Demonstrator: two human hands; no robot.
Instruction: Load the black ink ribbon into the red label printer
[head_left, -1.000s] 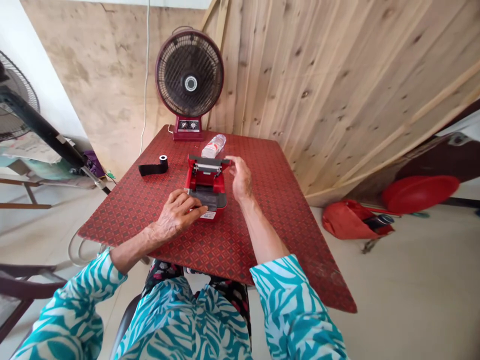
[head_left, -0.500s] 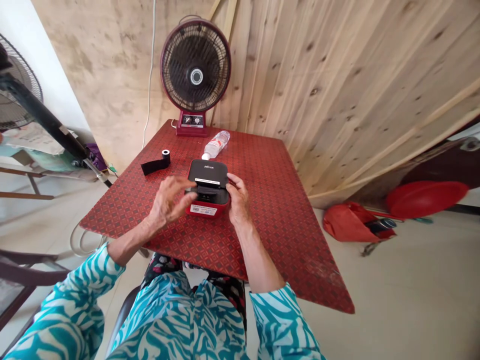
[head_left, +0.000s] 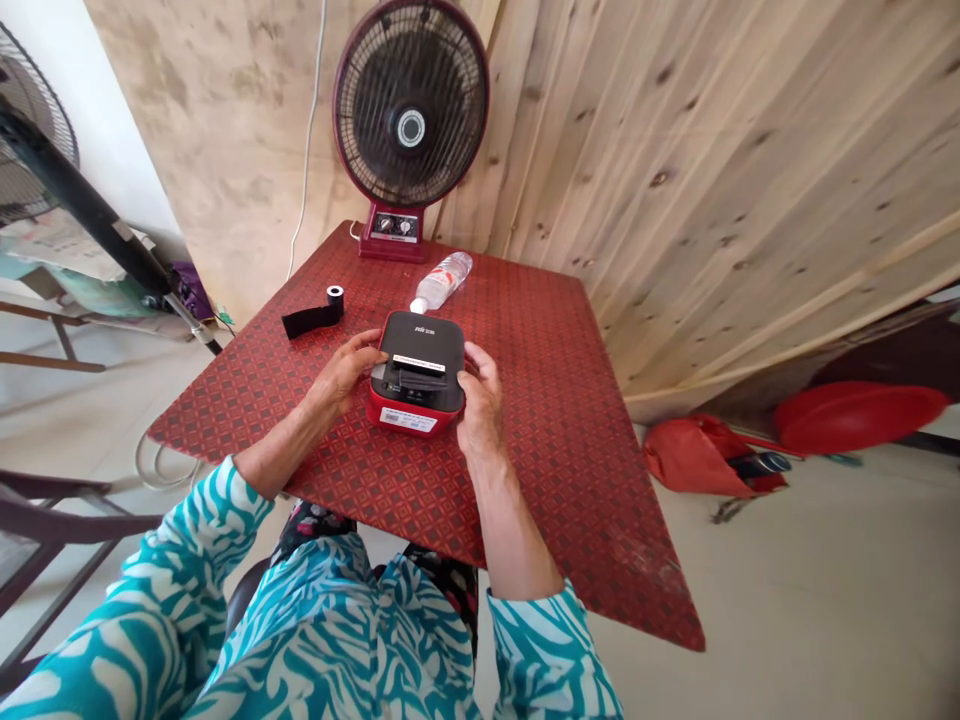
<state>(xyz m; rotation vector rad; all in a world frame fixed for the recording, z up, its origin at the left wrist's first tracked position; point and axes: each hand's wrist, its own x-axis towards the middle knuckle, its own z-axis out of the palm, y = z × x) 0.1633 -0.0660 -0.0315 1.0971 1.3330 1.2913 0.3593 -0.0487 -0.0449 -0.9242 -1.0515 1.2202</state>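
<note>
A small red and black printer (head_left: 424,345) sits on the red patterned table (head_left: 540,460) in front of me, with a white strip across its black lid and a white printed label on its front. My left hand (head_left: 346,372) holds the printer's left side, thumb on the top edge. Along the right side lies my right hand (head_left: 481,400), its thumb at the upper edge and its fingers partly hidden behind the casing. Beyond the left hand, a black roll (head_left: 335,298) stands on the table with its loose end trailing left.
Behind the printer lies a clear plastic bottle (head_left: 444,282), its white cap towards the printer. A dark red table fan (head_left: 411,130) stands at the back by the wooden wall (head_left: 675,150). On the floor to the right are a red bag (head_left: 697,455) and a red round object (head_left: 859,415).
My left hand has moved from over the printer's front left to its left side. The printer's lid now looks flatter. My right hand stays at the right side; the view has shifted slightly.
</note>
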